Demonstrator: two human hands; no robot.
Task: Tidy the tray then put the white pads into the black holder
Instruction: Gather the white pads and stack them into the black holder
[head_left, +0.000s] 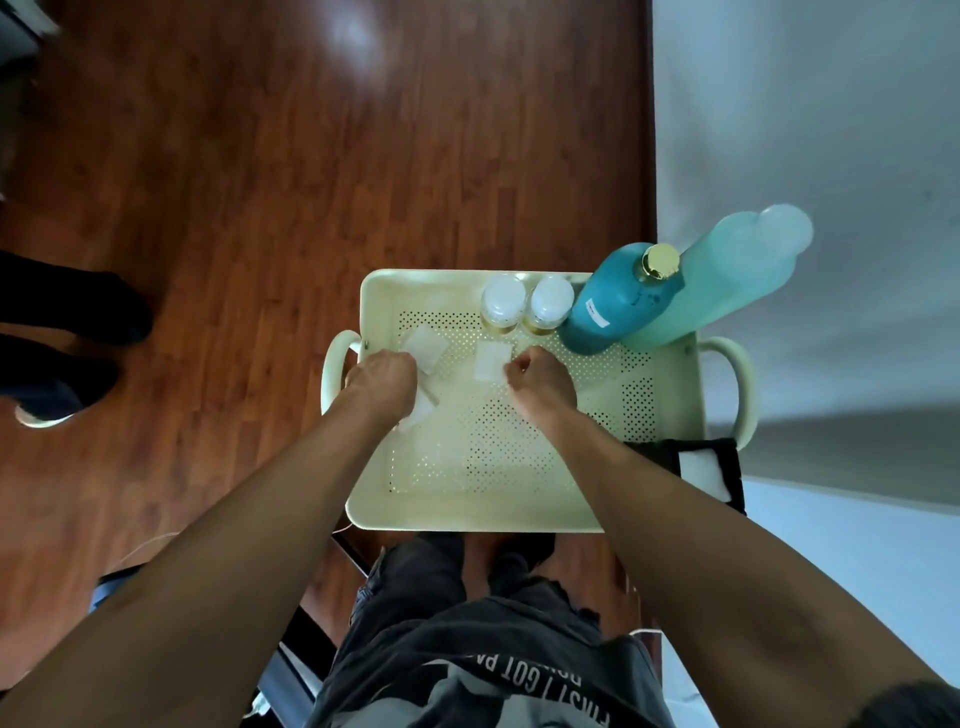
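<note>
A cream perforated tray (467, 499) with side handles lies below me. Three white pads lie on its floor: one (427, 347) at the far left, one (492, 361) near the middle, one (422, 410) partly under my left wrist. My left hand (382, 382) rests curled on the tray floor over the left pads; whether it grips one is hidden. My right hand (540, 382) has its fingertips pinched at the right edge of the middle pad. The black holder (732, 470) sits at the tray's near right corner with a white pad (704, 467) inside.
Two small white-capped jars (501, 304) (549, 301), a dark teal bottle with a gold cap (618, 306) and a tall pale green bottle (727, 275) stand along the tray's far right. Wooden floor lies left, a grey wall right. Another person's dark shoes (78, 312) stand far left.
</note>
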